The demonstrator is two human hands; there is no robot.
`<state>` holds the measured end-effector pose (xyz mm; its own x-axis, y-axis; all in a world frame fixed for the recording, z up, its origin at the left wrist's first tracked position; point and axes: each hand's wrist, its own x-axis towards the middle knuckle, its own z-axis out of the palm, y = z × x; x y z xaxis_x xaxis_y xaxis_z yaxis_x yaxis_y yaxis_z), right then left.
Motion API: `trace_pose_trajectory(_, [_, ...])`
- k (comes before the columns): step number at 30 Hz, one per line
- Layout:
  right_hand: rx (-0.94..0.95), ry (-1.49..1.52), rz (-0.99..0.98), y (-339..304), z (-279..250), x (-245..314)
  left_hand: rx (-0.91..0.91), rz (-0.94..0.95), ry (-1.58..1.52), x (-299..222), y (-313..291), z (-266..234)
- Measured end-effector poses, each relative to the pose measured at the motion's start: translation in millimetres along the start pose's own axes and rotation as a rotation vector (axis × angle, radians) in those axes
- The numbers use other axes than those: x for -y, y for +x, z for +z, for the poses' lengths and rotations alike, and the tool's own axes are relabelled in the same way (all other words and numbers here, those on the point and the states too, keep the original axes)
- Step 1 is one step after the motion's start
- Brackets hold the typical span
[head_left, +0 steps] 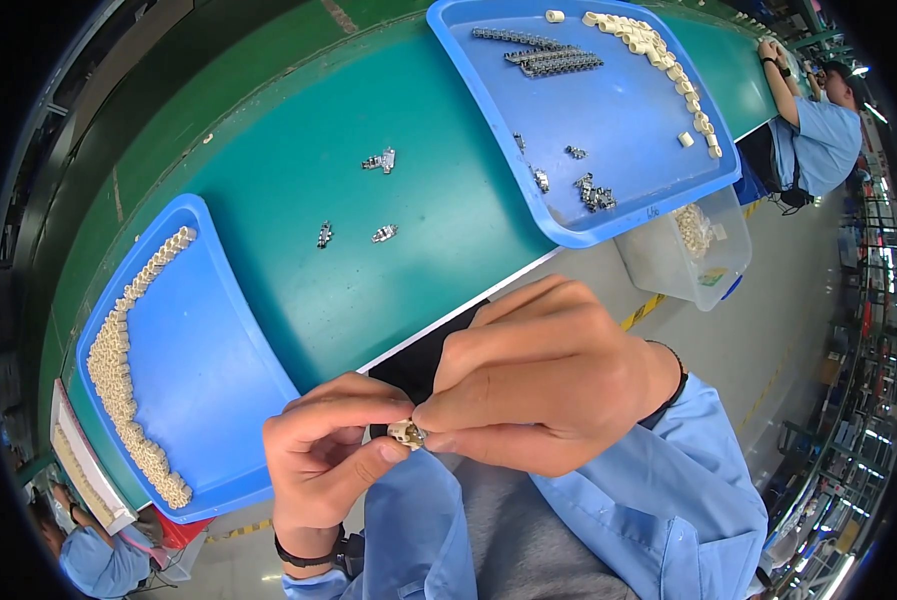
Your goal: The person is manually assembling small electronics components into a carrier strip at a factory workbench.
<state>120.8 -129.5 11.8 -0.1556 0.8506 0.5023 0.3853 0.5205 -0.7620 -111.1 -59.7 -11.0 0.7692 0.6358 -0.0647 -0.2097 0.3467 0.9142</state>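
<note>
My left hand (pixel 318 450) pinches a short cream-coloured cylindrical piece (pixel 402 433) between thumb and forefinger, low in front of me. A bit of metal shows in its open end. My right hand (pixel 548 375) is closed against that end, thumb and finger pressed together; what they grip is mostly hidden. On the green tabletop beyond lie three small clumps of metal parts (pixel 379 161). The blue tray (pixel 558 232) at the upper right holds metal strips (pixel 553 58), loose metal parts (pixel 594 193) and cream cylinders (pixel 658 52).
To the left, another blue tray (pixel 230 310) has many cream cylinders (pixel 118 380) along its far-left side. A clear plastic bin (pixel 658 260) stands below the table's right edge. Other people in blue shirts sit at the upper right (pixel 818 145) and lower left (pixel 103 565).
</note>
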Motion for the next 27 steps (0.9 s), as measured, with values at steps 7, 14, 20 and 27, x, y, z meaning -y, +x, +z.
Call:
trace_pose_trajectory(7, [0.046, -0.049, -0.018, 0, -2, 3, 0.028, 0.006, 0.027, 2, -3, -2])
trace_pose_trajectory(14, [0.046, -0.051, -0.032, -4, 2, 3, 0.055, -0.004, 0.012, 4, -4, -2])
trace_pose_trajectory(20, [-0.036, -0.1, -0.142, -5, 18, 0, 0.051, -0.047, -0.222, 8, -4, -10])
trace_pose_trajectory(27, [-0.057, -0.368, -0.12, -6, 28, -34, 0.006, -0.118, 0.106, 0, 26, -37])
